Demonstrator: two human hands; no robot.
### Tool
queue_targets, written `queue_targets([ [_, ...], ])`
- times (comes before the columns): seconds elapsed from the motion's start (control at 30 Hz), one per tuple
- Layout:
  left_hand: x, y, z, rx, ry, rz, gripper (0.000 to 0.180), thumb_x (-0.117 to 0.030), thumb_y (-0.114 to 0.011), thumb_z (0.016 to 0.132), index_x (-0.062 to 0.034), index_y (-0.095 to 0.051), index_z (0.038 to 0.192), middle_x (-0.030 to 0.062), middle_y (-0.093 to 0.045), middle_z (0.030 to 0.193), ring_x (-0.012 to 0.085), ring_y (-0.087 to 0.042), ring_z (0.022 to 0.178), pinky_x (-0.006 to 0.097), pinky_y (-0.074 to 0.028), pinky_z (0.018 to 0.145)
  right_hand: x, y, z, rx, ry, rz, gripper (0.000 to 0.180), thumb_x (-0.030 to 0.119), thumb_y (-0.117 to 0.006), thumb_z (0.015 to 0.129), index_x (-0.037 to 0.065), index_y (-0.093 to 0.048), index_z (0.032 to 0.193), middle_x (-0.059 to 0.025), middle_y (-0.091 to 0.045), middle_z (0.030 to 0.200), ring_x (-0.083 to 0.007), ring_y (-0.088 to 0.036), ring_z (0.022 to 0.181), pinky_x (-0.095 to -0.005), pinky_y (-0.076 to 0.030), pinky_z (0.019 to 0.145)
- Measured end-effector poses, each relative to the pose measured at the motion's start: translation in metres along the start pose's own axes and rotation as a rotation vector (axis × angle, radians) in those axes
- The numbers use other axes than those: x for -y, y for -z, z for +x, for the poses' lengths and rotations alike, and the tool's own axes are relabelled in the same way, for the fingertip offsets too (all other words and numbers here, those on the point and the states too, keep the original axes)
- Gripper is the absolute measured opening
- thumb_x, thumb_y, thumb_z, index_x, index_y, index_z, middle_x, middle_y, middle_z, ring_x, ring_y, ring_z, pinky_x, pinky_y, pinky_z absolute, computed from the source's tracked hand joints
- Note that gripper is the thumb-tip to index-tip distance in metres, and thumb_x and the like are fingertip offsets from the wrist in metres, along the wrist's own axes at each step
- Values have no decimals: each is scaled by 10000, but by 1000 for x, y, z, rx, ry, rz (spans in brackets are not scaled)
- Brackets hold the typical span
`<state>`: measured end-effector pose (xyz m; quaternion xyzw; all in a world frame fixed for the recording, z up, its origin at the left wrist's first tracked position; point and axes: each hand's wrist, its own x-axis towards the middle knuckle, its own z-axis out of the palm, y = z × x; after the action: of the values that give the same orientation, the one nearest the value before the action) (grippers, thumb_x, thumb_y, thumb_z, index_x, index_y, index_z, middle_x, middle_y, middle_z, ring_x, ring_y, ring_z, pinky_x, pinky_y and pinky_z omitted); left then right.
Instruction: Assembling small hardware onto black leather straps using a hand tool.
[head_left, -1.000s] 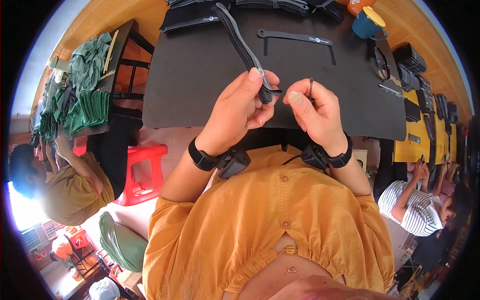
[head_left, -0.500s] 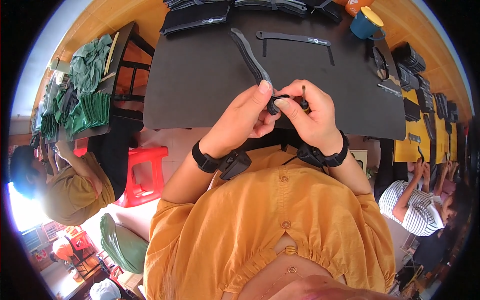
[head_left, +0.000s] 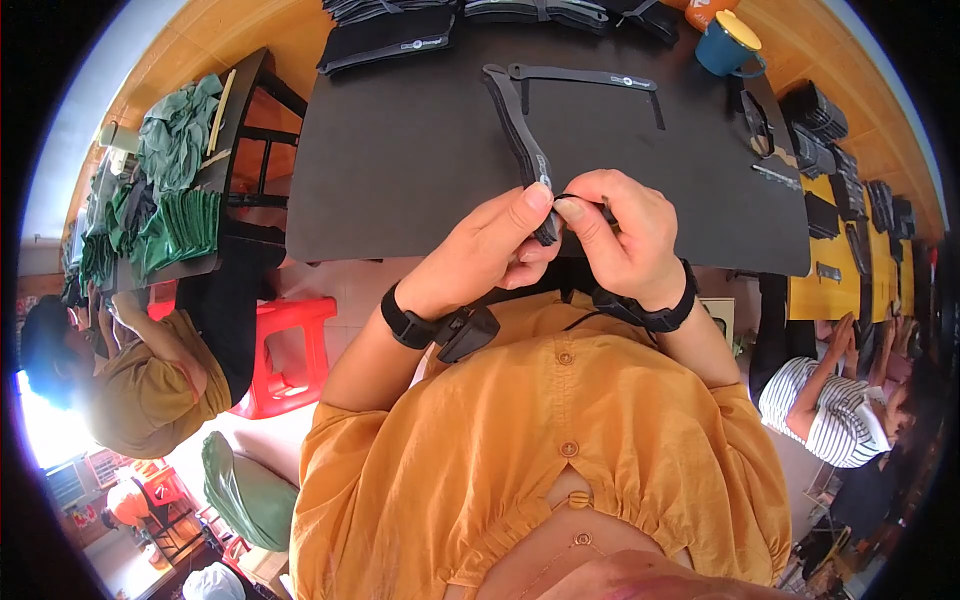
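Observation:
A bundle of long dark grey fabric straps (head_left: 517, 130) stretches from my left hand (head_left: 500, 238) toward the far side of the table. Thumb and fingers of that hand are closed around its near end. Beside it, my right hand (head_left: 632, 235) pinches a narrow black strip (head_left: 566, 197) that comes off the bundle. The right fingers are curled, and whether anything else lies inside them is hidden. Beyond my hands, a single grey strap (head_left: 585, 76) lies across the table, with a thin black strip hanging from either end.
Stacks of black straps (head_left: 390, 48) line the far edge of the dark table (head_left: 400, 170). A blue mug with a yellow lid (head_left: 728, 45) stands far right, near a metal ruler (head_left: 775, 177). People work at tables left and right. A red stool (head_left: 290, 350) is at lower left.
The bundle's far end has swung right, closer to the strap on the table. A small tool with a thin metal tip, seen in my right hand before, is now hidden.

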<state>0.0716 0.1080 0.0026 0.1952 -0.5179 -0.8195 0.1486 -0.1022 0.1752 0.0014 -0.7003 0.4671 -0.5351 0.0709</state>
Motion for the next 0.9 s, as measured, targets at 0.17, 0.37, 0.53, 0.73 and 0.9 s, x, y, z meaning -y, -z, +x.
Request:
queue_targets([
  [0.17, -4, 4, -1, 98, -2, 57, 482, -489, -344, 1047, -63, -458, 851, -19, -380, 692, 67, -335, 540, 224, -255, 465, -4, 9, 4, -102, -185, 7, 73, 80, -661, 904, 19, -624, 914, -51, -616, 703, -124, -607, 591, -251, -464, 527],
  [0.37, 2, 9, -3, 244, 6, 148, 425, -430, -396, 1043, -58, -470, 850, -8, -434, 698, 59, -358, 539, 213, -279, 491, -24, 43, 17, -301, -415, 197, 106, 130, -635, 955, 27, -623, 975, 27, -608, 713, -23, -515, 615, -178, -392, 542],
  [0.53, 7, -1, 7, -35, -56, 173, 298, -269, -407, 1025, -14, -556, 1071, 93, -608, 872, 122, -553, 644, 217, -405, 531, -8, 47, 17, 58, -345, 233, 103, 118, -652, 928, 17, -636, 939, 10, -614, 738, -45, -536, 639, -196, -425, 572],
  [0.73, 7, -10, 16, -237, -210, 46, 318, -239, -387, 1042, 21, -533, 1154, 115, -632, 897, 128, -594, 666, 228, -459, 519, 6, 18, 8, 16, -500, 454, 159, 113, -635, 942, 7, -598, 1055, -2, -612, 780, -59, -561, 685, -215, -452, 615],
  [0.9, 21, -1, 15, -305, -150, 67, 322, -252, -389, 1047, 22, -530, 1140, 107, -634, 869, 120, -579, 598, 225, -451, 498, 5, 8, 6, 78, -575, 546, 188, 100, -618, 954, 22, -587, 1122, 1, -595, 798, -50, -578, 683, -210, -460, 614],
])
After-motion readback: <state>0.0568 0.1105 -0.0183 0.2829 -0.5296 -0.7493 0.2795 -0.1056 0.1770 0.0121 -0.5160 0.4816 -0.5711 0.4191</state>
